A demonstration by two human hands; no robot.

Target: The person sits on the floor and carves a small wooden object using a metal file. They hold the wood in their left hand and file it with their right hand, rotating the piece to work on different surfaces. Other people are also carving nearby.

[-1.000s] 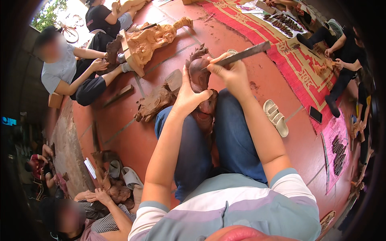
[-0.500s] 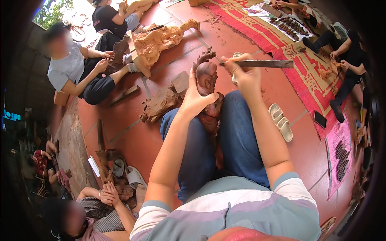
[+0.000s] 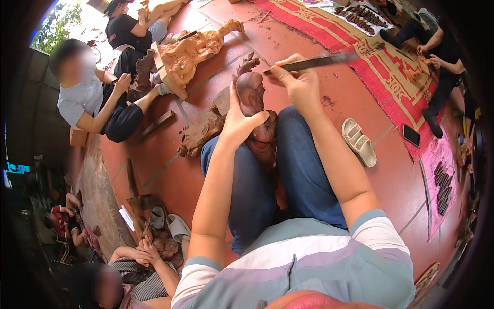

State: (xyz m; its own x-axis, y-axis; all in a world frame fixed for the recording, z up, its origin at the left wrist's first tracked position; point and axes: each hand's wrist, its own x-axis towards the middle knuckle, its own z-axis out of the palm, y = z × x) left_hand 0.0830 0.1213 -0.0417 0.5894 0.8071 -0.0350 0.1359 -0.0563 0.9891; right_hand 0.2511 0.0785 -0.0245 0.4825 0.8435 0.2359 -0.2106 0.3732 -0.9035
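A dark reddish-brown wood carving [image 3: 251, 88] with a smooth rounded top stands between my knees, tilted slightly. My left hand [image 3: 237, 122] is wrapped round its side, the thumb across its front. In my right hand [image 3: 301, 88] is a long, flat, dark bar-like tool [image 3: 323, 61], pinched near its thin end. That end points at the carving's rounded top, with a small gap between. Whether the tool is a file or a chisel cannot be made out. Behind my left hand lies another rough brown carving [image 3: 203, 131] on the tiles.
A large light wooden figure [image 3: 193, 54] lies ahead, beside a seated person [image 3: 85, 87]. Another person [image 3: 146, 268] sits at lower left. To my right are a beige sandal [image 3: 358, 142], a phone [image 3: 411, 135], a red mat [image 3: 381, 92] and a pink cloth holding several dark tools [image 3: 442, 188].
My right hand has moved slightly left and up, and the tool's far end now tilts upward. My left hand keeps its hold on the carving. The whole view has shifted a little.
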